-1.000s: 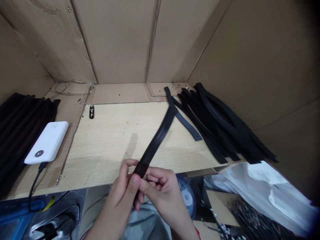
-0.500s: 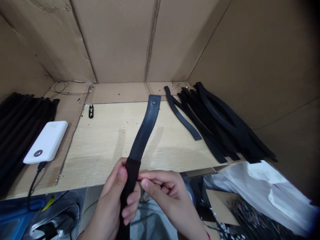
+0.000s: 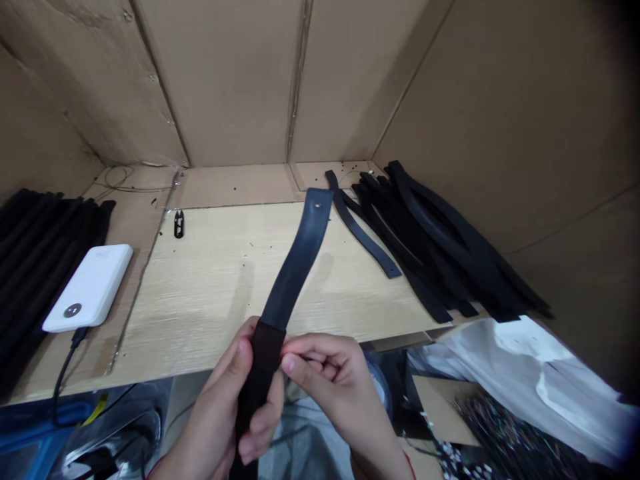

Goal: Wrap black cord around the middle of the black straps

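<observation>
A dark blue-grey flexible strap (image 3: 296,260) with a small hole near its far end rises from a blackish fabric sleeve (image 3: 267,347) that covers its lower part. My left hand (image 3: 225,387) is wrapped round the sleeve, thumb on its left side and fingers coming round the right. At the sleeve's right edge, just below its mouth, the thumb and forefinger of my right hand (image 3: 335,380) are pinched together on the fabric. The strap's lower end runs out of view at the bottom.
Black straps (image 3: 425,247) lie piled at the right, with a single strap (image 3: 363,230) beside them. A white power bank (image 3: 90,287) with a cable, dark fabric strips (image 3: 55,247) and small thread snips (image 3: 179,225) are on the left. Cardboard walls (image 3: 240,80) enclose the table.
The strap's far end has shifted slightly right, and a little more of the sleeve's edge shows flat. Both hands keep their hold, the right pinch staying at the sleeve's edge.
</observation>
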Demonstrator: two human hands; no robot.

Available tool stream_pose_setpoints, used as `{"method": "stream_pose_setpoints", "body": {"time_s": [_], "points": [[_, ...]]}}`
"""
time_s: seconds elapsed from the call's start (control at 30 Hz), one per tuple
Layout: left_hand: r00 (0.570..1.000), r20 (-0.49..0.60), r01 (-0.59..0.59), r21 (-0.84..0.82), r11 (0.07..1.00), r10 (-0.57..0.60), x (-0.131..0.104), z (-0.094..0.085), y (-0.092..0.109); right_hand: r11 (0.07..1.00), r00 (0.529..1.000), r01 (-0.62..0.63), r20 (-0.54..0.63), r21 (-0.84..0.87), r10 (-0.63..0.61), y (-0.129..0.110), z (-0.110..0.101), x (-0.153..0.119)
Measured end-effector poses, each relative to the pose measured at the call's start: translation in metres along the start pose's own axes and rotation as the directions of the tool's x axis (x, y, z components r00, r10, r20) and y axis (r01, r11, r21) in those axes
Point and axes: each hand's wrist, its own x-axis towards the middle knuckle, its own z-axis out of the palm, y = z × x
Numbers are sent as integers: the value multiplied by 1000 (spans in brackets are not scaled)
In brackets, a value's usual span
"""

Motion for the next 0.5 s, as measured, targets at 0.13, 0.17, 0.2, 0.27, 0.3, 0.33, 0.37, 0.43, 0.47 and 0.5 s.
{"method": "stream_pose_setpoints", "body": {"time_s": [0.13,0.17,0.2,0.27,0.3,0.33,0.37,0.43,0.47,0.5], "points": [[948,306,115,-82,990,-85,3,-1,7,986,978,-126,178,109,105,6,0,5],[940,329,126,-73,989,-95,4,-1,9,986,974,-128,203,109,104,7,0,5],[940,324,131,-46,990,-109,6,-1,10,987,974,-118,208,111,93,8,1,5],[955,274,110,41,993,-117,8,-1,11,990,979,-100,189,101,79,9,2,4],[965,235,98,93,991,-118,9,-1,10,991,981,-97,176,88,80,10,2,3],[976,189,86,141,986,-112,10,-1,9,993,982,-96,172,71,83,11,3,2],[987,130,68,183,981,-93,10,-1,7,994,980,-101,175,51,91,12,3,1],[1000,-2,0,254,967,0,11,0,3,993,979,-110,178,34,102,14,5,0],[996,-68,-43,290,956,65,11,0,1,993,979,-112,173,37,104,15,6,0],[984,-121,-86,335,938,133,11,1,0,993,982,-109,157,41,101,16,7,0]]}}
